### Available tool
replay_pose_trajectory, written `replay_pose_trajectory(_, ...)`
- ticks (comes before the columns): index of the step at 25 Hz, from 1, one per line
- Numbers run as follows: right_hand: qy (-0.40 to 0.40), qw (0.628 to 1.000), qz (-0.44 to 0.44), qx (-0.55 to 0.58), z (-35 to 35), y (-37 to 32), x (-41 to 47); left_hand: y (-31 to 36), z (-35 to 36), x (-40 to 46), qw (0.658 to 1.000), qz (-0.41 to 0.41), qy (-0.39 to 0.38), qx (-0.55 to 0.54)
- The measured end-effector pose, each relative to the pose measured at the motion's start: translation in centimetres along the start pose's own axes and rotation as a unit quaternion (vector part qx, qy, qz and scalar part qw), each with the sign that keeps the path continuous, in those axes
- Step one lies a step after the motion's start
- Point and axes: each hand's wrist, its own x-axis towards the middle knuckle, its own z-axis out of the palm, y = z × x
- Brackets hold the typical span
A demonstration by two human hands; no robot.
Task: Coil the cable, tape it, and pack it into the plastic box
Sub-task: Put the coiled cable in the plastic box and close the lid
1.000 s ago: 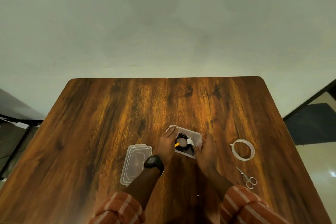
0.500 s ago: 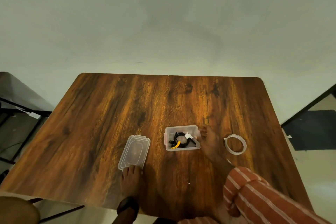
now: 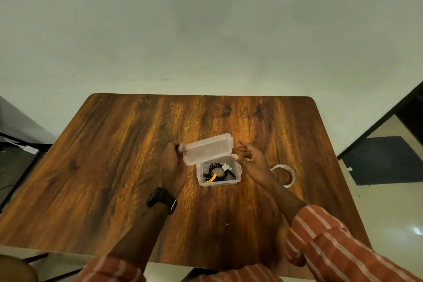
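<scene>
Wooden table [image 3: 137, 167] carried the plastic box [image 3: 219, 181]; the coiled, taped cable [image 3: 217, 173] already lay inside; left hand [image 3: 172, 162] pinched the lid [image 3: 208, 150] above it; right hand [image 3: 251, 159], fingers spread, held nothing; closing seemingly remained.

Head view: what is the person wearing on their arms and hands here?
Both arms wear rust-orange sleeves with thin pale stripes, pushed up so the forearms are bare: the left sleeve shows only at the bottom edge, and the right sleeve is bunched near the elbow. A black wristwatch with a dark strap sits on the left wrist. Both hands are bare: no gloves and no rings that I can make out.
</scene>
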Motion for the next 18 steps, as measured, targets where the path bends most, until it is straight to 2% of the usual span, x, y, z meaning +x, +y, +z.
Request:
replay_pose_trajectory(1,-0.005,1.000,-0.002,0.023,-0.1,-0.2,0.2,0.5,1.1,0.9,1.000,-0.008,-0.002,-0.025)
replay_pose_trajectory(3,0.026,0.997,0.020,0.067,-0.2,0.0,0.4,0.8,3.0,2.9,0.991,-0.090,0.001,-0.098)
replay_pose_trajectory(6,0.093,0.982,0.128,0.105,-0.4,1.1,0.7,-0.8,5.1,4.2,0.961,-0.209,0.024,-0.177)
replay_pose_trajectory(10,0.130,0.956,0.251,0.084,0.6,3.2,-0.2,-4.0,7.8,2.4,0.972,-0.195,-0.030,-0.130)
replay_pose_trajectory(14,0.127,0.956,0.259,-0.051,2.2,4.9,-1.8,-5.4,9.4,1.0,0.984,-0.177,-0.031,-0.014)
replay_pose_trajectory(18,0.129,0.948,0.290,-0.019,2.9,5.0,-1.2,-6.0,10.0,1.2,0.978,-0.205,0.004,0.040)
